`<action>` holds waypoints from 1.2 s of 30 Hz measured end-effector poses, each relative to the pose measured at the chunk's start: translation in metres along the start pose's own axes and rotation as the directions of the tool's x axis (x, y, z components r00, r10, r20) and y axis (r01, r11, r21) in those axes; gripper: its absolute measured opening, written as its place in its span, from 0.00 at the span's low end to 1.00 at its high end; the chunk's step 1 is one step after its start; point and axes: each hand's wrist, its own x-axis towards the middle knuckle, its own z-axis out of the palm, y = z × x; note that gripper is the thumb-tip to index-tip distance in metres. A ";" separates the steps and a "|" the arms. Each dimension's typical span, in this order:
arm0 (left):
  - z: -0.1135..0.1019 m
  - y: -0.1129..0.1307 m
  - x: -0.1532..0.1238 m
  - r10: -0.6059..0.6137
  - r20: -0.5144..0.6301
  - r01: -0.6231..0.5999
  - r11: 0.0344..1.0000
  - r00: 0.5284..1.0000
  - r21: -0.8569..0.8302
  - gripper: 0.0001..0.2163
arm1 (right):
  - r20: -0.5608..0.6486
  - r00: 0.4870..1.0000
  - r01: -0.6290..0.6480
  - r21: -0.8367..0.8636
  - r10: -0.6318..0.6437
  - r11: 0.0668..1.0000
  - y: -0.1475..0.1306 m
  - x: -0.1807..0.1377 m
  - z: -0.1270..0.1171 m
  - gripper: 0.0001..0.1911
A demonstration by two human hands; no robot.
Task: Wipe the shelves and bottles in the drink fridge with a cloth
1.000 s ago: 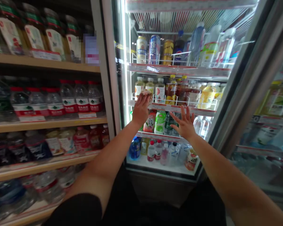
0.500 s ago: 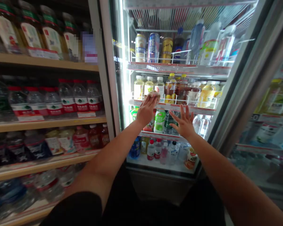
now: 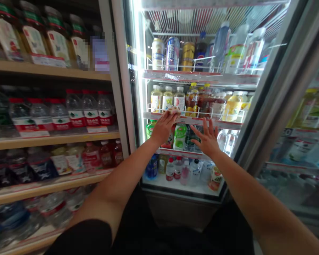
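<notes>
My left hand (image 3: 161,129) presses a crumpled, light-coloured cloth (image 3: 174,111) against the glass door (image 3: 175,196) of a drinks fridge. The fingers lie over the cloth, and much of it is hidden under them. To the right, my right hand (image 3: 207,140) rests on the same glass with its fingers spread and nothing in it. Behind the cloth, through the glass, stand pale juice bottles (image 3: 168,98) on the middle shelf. A green-labelled bottle (image 3: 179,137) shows between the hands, one shelf lower.
Open shelves with red-capped water bottles (image 3: 91,109) and other drinks run along the left. Inside the fridge, cans (image 3: 172,53) stand on the upper shelf and small bottles (image 3: 170,170) at the bottom. A metal door frame (image 3: 275,88) slants down on the right, beside another fridge.
My left hand has slid slightly down and to the left with the cloth. The right hand stays in the same place.
</notes>
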 end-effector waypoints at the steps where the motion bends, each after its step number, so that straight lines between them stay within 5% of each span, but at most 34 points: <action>1: -0.001 -0.001 -0.002 0.012 0.011 -0.012 1.000 1.000 0.004 0.26 | 0.003 1.000 -0.001 -0.001 0.001 1.000 0.000 0.000 0.000 0.45; 9: -0.008 -0.026 0.010 -0.183 -0.119 0.187 0.982 0.976 0.026 0.26 | 0.009 1.000 -0.004 -0.016 0.005 1.000 0.000 0.000 -0.002 0.42; 17: 0.003 -0.015 -0.006 -0.038 -0.087 0.042 0.998 0.995 0.041 0.26 | -0.001 1.000 0.006 -0.029 -0.006 1.000 0.000 -0.001 0.002 0.43; 24: -0.004 -0.039 -0.001 -0.182 -0.176 0.189 0.982 0.967 0.020 0.26 | -0.021 1.000 0.005 -0.008 -0.005 1.000 0.000 -0.002 0.002 0.39; 36: 0.004 -0.039 -0.010 -0.170 -0.206 0.179 0.984 0.964 0.024 0.26 | -0.050 0.999 0.017 0.013 -0.016 1.000 0.001 -0.002 0.004 0.41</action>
